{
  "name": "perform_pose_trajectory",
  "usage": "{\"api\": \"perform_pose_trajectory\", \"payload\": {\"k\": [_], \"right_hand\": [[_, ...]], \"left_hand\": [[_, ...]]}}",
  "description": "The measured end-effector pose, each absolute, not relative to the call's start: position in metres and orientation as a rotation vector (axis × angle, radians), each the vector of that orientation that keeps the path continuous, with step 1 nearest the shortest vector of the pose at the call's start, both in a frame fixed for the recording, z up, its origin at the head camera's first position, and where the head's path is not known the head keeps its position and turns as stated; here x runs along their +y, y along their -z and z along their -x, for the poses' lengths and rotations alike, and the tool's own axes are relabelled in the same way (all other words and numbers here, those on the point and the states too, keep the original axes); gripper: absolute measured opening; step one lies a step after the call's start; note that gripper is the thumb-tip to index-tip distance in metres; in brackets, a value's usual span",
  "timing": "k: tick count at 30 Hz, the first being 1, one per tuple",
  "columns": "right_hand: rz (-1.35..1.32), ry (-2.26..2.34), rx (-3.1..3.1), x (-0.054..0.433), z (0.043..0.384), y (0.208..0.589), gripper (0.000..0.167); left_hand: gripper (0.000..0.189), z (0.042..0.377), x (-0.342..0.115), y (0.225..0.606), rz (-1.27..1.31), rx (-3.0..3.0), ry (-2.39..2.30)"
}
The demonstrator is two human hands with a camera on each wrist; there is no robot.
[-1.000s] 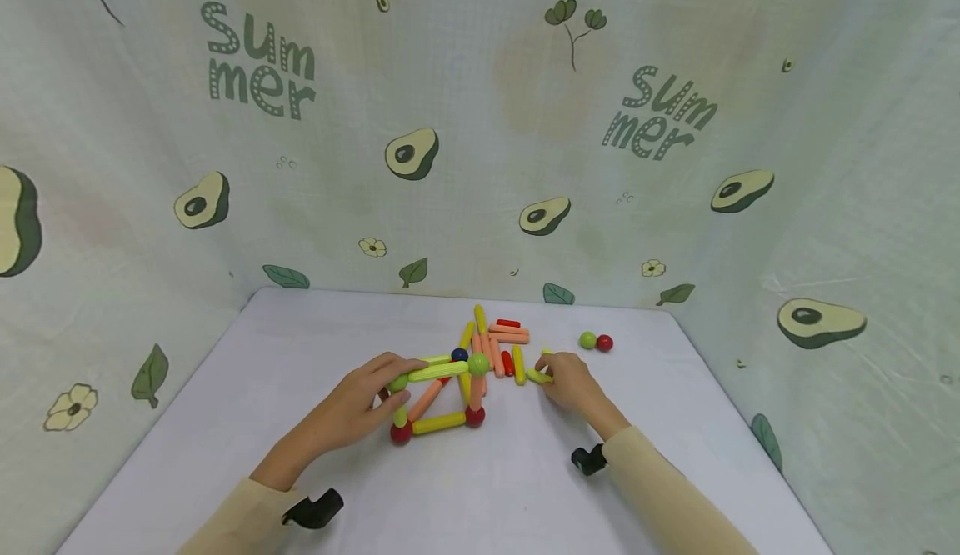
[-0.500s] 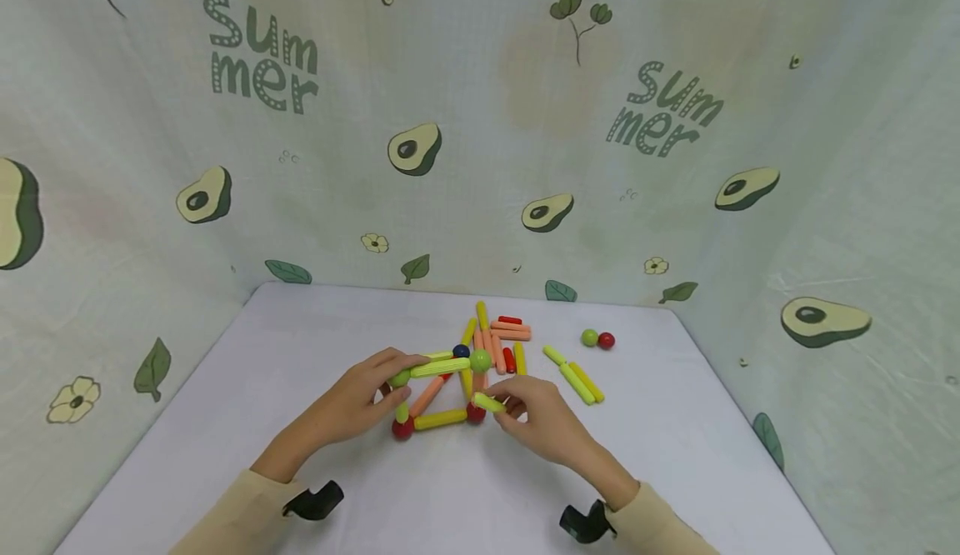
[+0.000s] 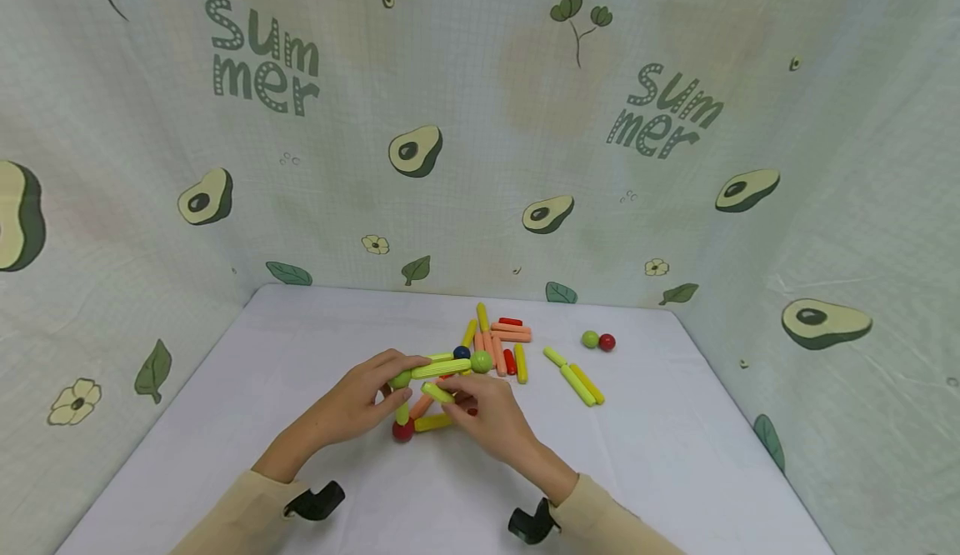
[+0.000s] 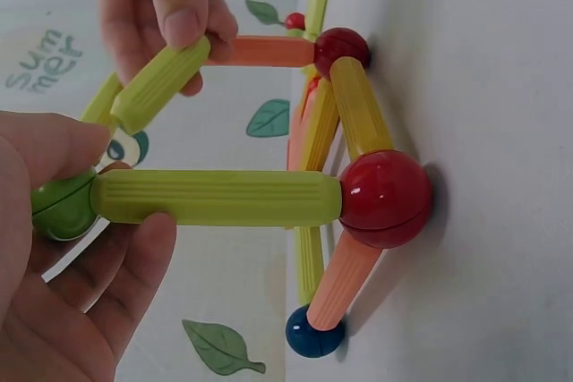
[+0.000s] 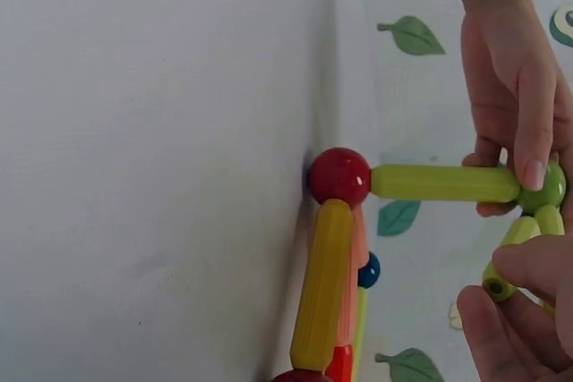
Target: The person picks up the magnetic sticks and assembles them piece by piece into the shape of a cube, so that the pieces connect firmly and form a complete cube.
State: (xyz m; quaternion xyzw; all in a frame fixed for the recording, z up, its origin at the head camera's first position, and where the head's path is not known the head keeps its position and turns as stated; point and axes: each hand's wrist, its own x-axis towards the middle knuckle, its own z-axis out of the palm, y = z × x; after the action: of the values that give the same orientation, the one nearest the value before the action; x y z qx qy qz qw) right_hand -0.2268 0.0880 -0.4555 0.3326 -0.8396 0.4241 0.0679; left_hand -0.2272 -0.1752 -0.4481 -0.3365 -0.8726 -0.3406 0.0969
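Note:
A frame of magnetic rods and balls stands on the table. My left hand (image 3: 352, 409) holds its near left green ball (image 4: 63, 207), thumb and fingers around it. An upright green rod (image 4: 215, 198) joins that ball to a red ball (image 4: 385, 199) on the table. My right hand (image 3: 491, 417) pinches a loose short green rod (image 4: 161, 87) between thumb and fingers, just beside the held green ball. In the head view a longer green rod (image 3: 441, 368) runs from my left hand to another green ball (image 3: 482, 362). The right hand hides part of the frame's lower right side.
Behind the frame lie several loose orange, red and yellow rods (image 3: 521, 363). Right of them are two green rods (image 3: 576, 384) and a yellow rod (image 3: 587, 382). A green ball (image 3: 590, 339) and a red ball (image 3: 607, 342) sit farther right. A printed cloth surrounds the table.
My right hand has picked up the short green rod from the loose pieces on the right and brought it left to the frame. The left hand has stayed on the green ball.

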Motion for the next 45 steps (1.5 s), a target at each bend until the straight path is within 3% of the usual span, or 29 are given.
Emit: {"api": "perform_pose_trajectory", "payload": {"k": [28, 35, 45], "right_hand": [[-1.003, -1.292, -2.493, 0.074, 0.228, 0.457, 0.028], [-0.963, -1.16, -2.556, 0.124, 0.23, 0.453, 0.021], [-0.477, -0.687, -2.811, 0.225, 0.273, 0.462, 0.024]], "left_hand": [[0.046, 0.23, -0.172, 0.449, 1.004, -2.584, 1.088], [0.047, 0.228, -0.169, 0.447, 0.94, -2.64, 1.071], [0.049, 0.227, -0.17, 0.445, 0.896, -2.693, 1.064]]}}
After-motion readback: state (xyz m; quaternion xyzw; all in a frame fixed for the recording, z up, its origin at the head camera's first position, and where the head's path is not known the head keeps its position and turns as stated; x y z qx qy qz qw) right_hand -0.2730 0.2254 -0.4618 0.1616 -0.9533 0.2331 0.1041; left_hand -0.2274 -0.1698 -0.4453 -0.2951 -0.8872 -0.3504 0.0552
